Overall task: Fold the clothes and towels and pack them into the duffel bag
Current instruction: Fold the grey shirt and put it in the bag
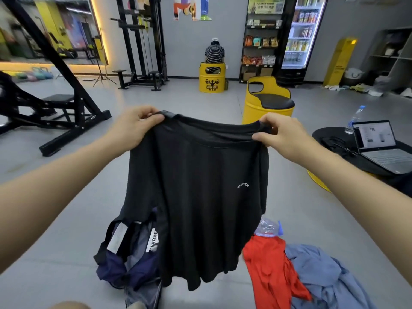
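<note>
I see black T-shirt [200, 197] held up at centre, hanging free above floor. Left hand [133, 126] grips shoulder edge at 11 o'clock, fingers curled over fabric; right hand [281, 134] pinches other shoulder at 1 o'clock, thumb underneath. Duffel bag [124, 253] lies on floor at 7 o'clock, partly behind shirt hem. Red garment [272, 270] and blue garment [323, 275] crumpled, touching, at 5 o'clock — laptop [379, 148] at 3 o'clock
</note>
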`<action>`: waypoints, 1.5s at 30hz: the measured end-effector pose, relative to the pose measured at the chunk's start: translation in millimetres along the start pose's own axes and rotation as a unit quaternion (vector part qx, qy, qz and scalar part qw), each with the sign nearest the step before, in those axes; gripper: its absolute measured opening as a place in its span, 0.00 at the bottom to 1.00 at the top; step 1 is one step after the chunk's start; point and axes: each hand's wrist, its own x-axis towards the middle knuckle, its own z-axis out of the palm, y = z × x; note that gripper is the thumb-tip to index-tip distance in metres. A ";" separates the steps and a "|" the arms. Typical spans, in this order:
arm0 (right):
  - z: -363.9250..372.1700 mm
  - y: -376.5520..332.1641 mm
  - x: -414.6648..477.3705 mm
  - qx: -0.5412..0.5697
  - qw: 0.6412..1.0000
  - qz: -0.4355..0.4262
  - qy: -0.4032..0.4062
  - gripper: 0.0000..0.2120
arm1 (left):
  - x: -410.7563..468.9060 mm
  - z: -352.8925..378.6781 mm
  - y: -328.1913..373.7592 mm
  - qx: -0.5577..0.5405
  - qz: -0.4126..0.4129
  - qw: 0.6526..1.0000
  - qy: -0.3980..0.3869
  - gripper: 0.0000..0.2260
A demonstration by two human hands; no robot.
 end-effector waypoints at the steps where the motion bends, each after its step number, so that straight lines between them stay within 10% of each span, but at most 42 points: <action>1: -2.1 -0.8 1.2 -0.027 1.000 0.001 0.004 0.06 | 0.9 0.3 1.6 0.010 0.002 1.000 0.007 0.10; 11: 52.2 46.4 16.7 0.069 0.987 0.143 -0.031 0.05 | 27.7 30.3 -50.2 0.169 -0.034 0.983 -0.069 0.06; 17: 125.2 101.9 54.4 0.041 0.985 0.165 -0.032 0.07 | 75.3 86.4 -132.6 -0.023 -0.257 0.963 -0.083 0.06; 30: 100.1 119.0 110.0 -0.117 0.976 -0.100 0.155 0.08 | 129.1 75.2 -142.5 0.157 0.146 0.965 0.149 0.10; 35: 137.4 127.5 42.7 -0.155 0.972 -0.121 0.130 0.15 | 67.1 82.1 -183.8 0.264 0.235 0.931 0.094 0.17; 45: 395.9 271.0 -182.6 -0.109 0.980 0.070 -0.150 0.16 | -152.9 266.9 -415.3 0.284 0.103 0.937 -0.176 0.18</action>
